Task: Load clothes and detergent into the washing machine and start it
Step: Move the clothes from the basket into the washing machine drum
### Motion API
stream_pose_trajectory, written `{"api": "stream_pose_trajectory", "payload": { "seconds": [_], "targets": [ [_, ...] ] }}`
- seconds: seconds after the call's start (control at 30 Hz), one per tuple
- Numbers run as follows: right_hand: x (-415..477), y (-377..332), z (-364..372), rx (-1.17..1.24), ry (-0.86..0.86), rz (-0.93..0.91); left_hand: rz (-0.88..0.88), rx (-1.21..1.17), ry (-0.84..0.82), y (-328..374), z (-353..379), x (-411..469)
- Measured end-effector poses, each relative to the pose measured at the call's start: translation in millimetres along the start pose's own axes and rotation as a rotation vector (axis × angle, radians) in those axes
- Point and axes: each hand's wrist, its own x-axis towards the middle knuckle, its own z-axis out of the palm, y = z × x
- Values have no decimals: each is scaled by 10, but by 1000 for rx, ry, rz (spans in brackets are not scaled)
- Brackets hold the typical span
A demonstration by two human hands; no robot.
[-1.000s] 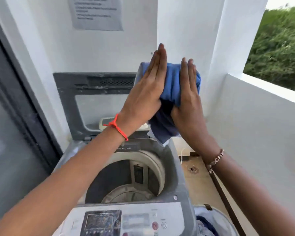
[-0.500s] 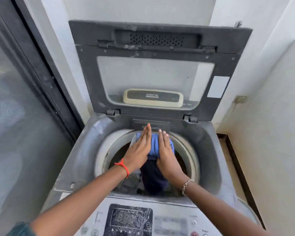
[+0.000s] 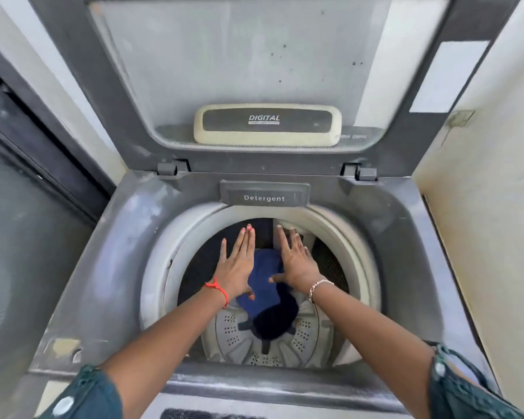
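Observation:
A grey top-loading washing machine (image 3: 109,267) fills the view, its lid (image 3: 254,71) standing upright. A blue garment (image 3: 268,293) lies inside the drum (image 3: 288,349), on the perforated floor. Both my hands are spread flat above it inside the drum opening. My left hand (image 3: 236,264), with a red thread at the wrist, is open to the left of the cloth. My right hand (image 3: 294,261), with a bead bracelet, is open at the cloth's upper right. Neither hand grips the garment. A closed drawer marked Detergent (image 3: 263,197) sits at the back rim.
A dark glass door frame (image 3: 28,164) runs along the left. White walls (image 3: 490,207) close in at the right and behind the lid. The control panel's top edge (image 3: 212,414) shows at the bottom of the view.
My hands carried the blue garment from chest height down into the drum, then let it go and spread open. The cloth now rests on the drum floor. My view has tilted downward.

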Motion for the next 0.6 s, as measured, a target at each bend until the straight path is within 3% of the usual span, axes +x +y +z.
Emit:
{"api": "stream_pose_trajectory", "payload": {
  "seconds": [0.1,0.2,0.37,0.5,0.6],
  "targets": [
    [-200,69,-248,1,33,-23,72,-124,98,204,-211,-71],
    [-588,148,-652,167,130,-82,188,-309,234,594,-560,-197],
    [-1657,628,-1344,460,558,-201,476,-578,442,1571,-1216,-438],
    [-2239,1543,-1493,518,937,-59,678,-597,502,2545,-1496,-348],
    [-2470,2309,-1269,560,990,167,765,-523,456,3288,-1435,-94]
  ]
}}
